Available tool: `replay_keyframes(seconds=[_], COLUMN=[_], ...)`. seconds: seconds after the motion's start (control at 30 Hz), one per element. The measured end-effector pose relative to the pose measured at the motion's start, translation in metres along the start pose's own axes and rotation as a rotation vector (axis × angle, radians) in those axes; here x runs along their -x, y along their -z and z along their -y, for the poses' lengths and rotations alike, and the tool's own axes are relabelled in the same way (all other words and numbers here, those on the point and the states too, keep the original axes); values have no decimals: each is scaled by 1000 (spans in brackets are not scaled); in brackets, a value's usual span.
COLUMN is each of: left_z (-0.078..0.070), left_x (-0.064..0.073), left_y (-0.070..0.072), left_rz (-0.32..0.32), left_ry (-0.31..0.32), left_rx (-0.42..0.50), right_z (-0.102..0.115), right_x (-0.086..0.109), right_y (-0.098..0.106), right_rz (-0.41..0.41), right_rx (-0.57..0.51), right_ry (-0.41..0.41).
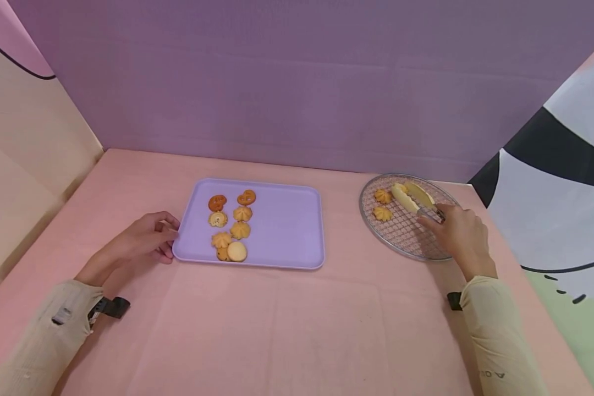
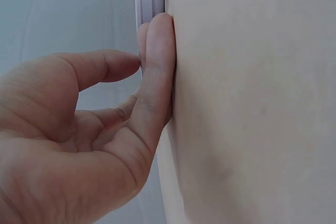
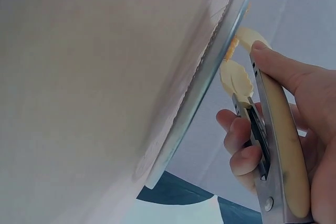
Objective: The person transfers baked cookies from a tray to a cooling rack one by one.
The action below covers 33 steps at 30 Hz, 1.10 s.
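Note:
My left hand point(image 1: 148, 236) rests beside the left edge of a lilac tray point(image 1: 287, 225), fingertips against its rim; in the left wrist view the fingers point(image 2: 160, 45) lie along the tray's outer wall. On the tray's left half sit several cookies: pretzel-shaped ones point(image 1: 246, 197), flower-shaped ones point(image 1: 240, 230) and a plain round one point(image 1: 237, 252). My right hand point(image 1: 460, 234) grips tongs point(image 1: 405, 199) with cream tips over a round wire rack point(image 1: 411, 236). The tong tips stand apart around a flower-shaped cookie point(image 3: 231, 48), mostly hidden. Two more flower-shaped cookies point(image 1: 383, 213) lie left of the tips.
A pink cloth point(image 1: 297, 319) covers the table. Behind it rises a purple wall point(image 1: 297, 93), with a beige panel point(image 1: 25, 143) at the left and a patterned panel point(image 1: 564, 203) at the right. The rack stands right of the tray, separated by a strip of cloth.

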<state>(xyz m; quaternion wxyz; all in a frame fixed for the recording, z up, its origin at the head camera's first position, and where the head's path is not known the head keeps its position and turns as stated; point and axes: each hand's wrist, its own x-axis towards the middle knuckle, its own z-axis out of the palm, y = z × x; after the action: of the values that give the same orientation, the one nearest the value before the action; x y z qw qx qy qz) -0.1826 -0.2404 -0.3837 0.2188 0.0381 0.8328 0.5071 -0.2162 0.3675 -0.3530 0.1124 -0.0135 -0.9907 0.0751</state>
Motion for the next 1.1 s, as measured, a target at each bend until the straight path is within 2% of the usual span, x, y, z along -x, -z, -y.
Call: replay_keyframes(seconds=[0.43, 0.6, 0.83, 1.1], left_z=[4, 3, 2, 2], left_x=[-1, -1, -1, -2], left_y=[-1, 0, 0, 0], left_rz=[3, -2, -9, -8], left_ry=[-10, -7, 8, 6], left_rx=[-1, -10, -12, -13], right_z=[1, 3, 8, 25], right_x=[2, 2, 2, 4], right_y=[1, 2, 5, 12], right_rz=[30, 4, -20, -50], right_rx=[19, 16, -2, 8], right_ry=[-22, -18, 26, 93])
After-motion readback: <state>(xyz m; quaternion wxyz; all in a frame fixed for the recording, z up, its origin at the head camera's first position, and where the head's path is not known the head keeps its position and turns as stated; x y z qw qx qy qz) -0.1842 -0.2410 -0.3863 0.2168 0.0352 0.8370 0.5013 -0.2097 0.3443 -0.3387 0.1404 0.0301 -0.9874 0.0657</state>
